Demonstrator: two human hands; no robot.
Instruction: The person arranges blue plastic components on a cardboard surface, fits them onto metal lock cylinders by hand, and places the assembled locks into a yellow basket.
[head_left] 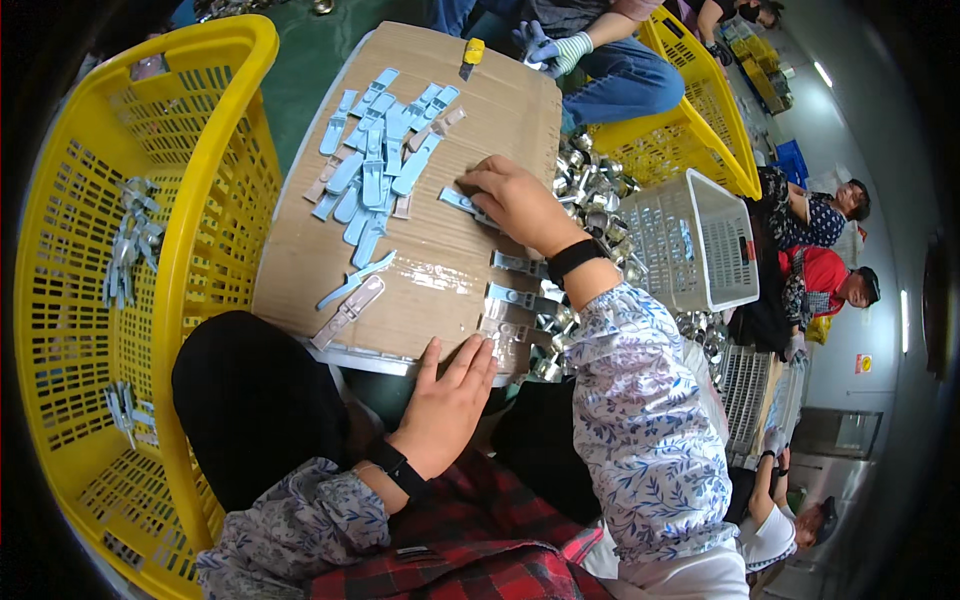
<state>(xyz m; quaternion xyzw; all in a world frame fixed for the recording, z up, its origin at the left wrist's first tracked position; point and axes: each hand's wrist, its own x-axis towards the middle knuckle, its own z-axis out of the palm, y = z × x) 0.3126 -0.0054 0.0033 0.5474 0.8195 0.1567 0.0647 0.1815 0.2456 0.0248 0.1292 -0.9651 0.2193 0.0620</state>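
Note:
My left hand point(445, 410) lies with fingers outstretched at the near edge of a cardboard sheet point(430, 300), holding nothing. Farther up, my right hand point(520, 205) bends its fingers over a light blue plastic handle point(458, 198), partly hidden beneath them. Between my hands, along the right edge, sits a short row of handles, among them a blue handle point(510, 296) and a greyish handle point(503, 328), with metal parts at their right ends. A loose pile of blue handles point(373, 165) covers the upper left; a pinkish-grey handle point(350, 312) lies nearer me.
A yellow-handled cutter point(471, 58) rests at the cardboard's far end. Many shiny metal pieces point(600, 205) heap up on the right, beside a white crate point(690, 245). A yellow basket point(180, 250) stands at left. Across from me is a person's gloved hand point(560, 50); others sit farther right.

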